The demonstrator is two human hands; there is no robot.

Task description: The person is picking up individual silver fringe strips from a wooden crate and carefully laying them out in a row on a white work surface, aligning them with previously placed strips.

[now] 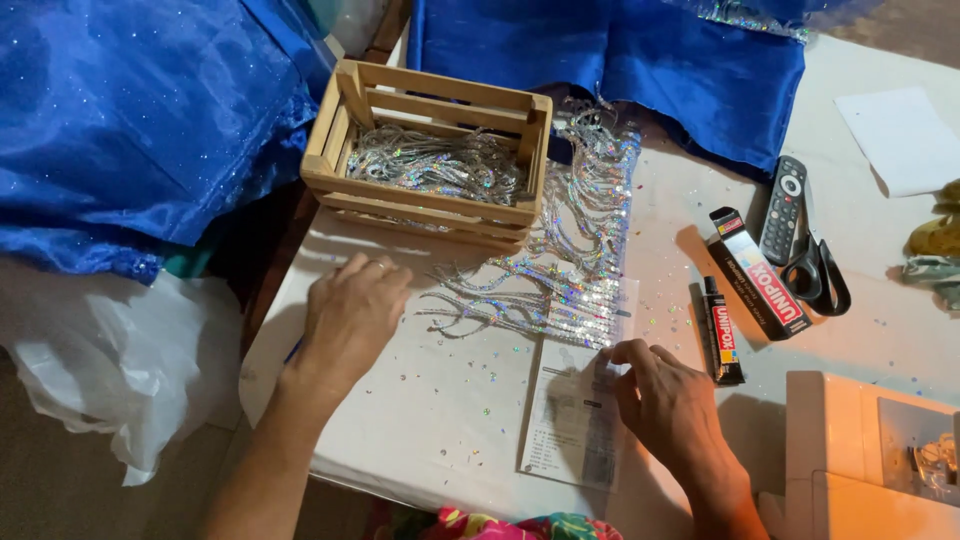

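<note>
My left hand [350, 315] lies flat and open on the white surface [440, 420], just below the small slatted wooden crate [430, 150] of silver sequin strands. Between my hands spreads the silver sequin fringe [560, 270]. My right hand [665, 400] presses its fingertips on a printed paper sheet [570, 420] at the fringe's lower edge, perhaps pinching it. Right of it lies a black glue tube [720, 330].

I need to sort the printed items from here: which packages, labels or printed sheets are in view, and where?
Glue box: right of the sequin fringe, long carton, black, red and white.
Glue tube: beside the box, black with coloured label.
Printed sheet: under the right hand, white, black print.
Blank paper: far right, white.
</note>
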